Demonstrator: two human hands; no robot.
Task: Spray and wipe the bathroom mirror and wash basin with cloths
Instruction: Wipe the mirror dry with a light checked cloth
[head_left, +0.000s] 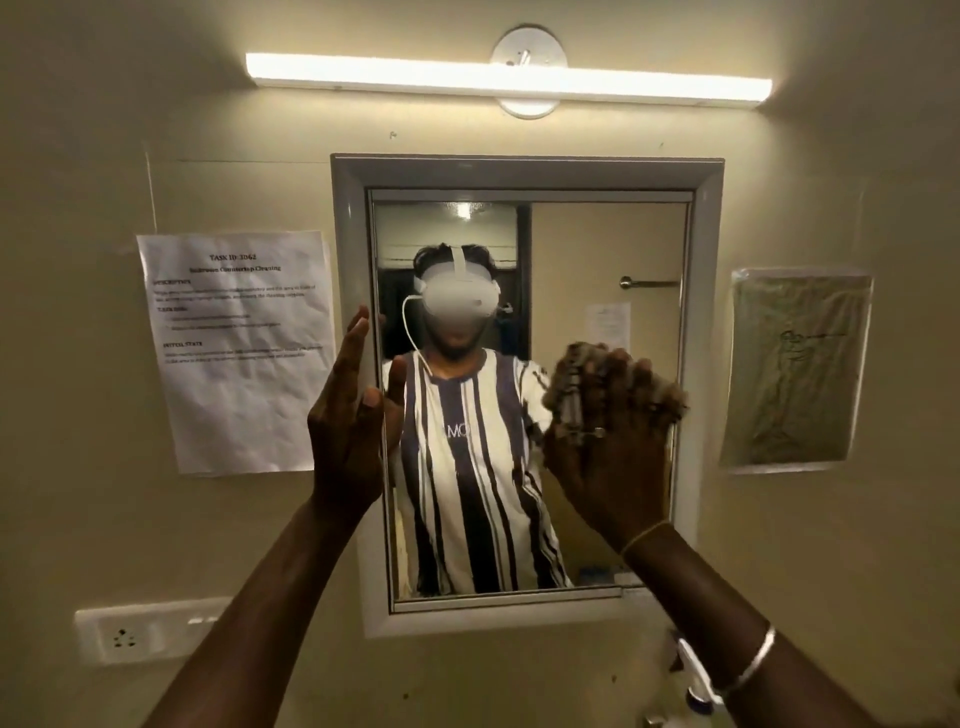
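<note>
The framed mirror (524, 174) hangs on the wall straight ahead of you, below a lit strip light (509, 78), with a printed notice (239, 348) stuck just to its left. Your left hand (348, 415) is raised at the mirror's left edge, fingers straight, holding nothing. Your right hand (613, 457) lies flat on the right side of the glass, fingers spread, pressing a brownish cloth (569, 374) against it.

On the right half of the mirror (524, 174), the cloth (569, 379) and the right hand (613, 447) pressed on it are smeared by motion blur. Below the mirror's lower right corner, a spray bottle (693, 670) is largely hidden behind the right forearm (727, 623). Left of the mirror, the small text of the printed sheet (236, 353) cannot be read.
</note>
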